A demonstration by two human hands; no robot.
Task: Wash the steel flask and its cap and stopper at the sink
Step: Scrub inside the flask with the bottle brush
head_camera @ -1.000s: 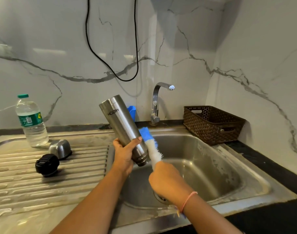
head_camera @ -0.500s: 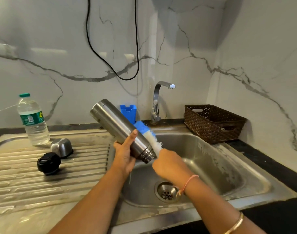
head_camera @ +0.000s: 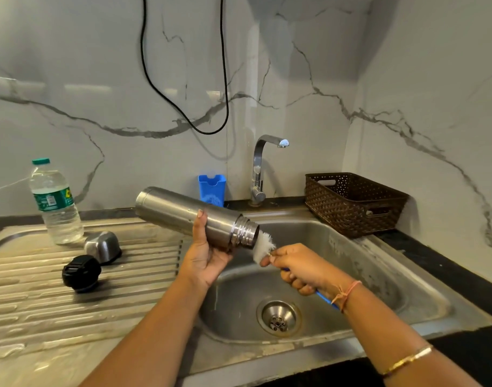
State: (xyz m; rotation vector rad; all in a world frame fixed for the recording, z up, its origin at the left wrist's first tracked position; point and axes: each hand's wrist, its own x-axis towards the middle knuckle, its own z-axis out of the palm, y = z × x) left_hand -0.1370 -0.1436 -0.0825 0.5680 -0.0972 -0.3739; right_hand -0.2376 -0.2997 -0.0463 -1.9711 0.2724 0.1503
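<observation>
The flask (head_camera: 194, 216) has swung nearly level above the sink (head_camera: 362, 263). The brush (head_camera: 263, 245), a moment ago rubbing its outside, now pokes into its mouth, so I'd say inside scrubbing has begun. The left hand (head_camera: 207, 255) grips the flask's body and the right hand (head_camera: 298, 268) wraps the brush handle. The cap (head_camera: 103, 246) and stopper (head_camera: 81, 273) wait left of the sink.

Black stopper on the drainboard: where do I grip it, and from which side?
Probably pinch the black stopper across its round rim, coming from above. It lies free on the ridged drainboard, and the steel cap sits close behind it, so keep fingers at its left and right flanks.
</observation>
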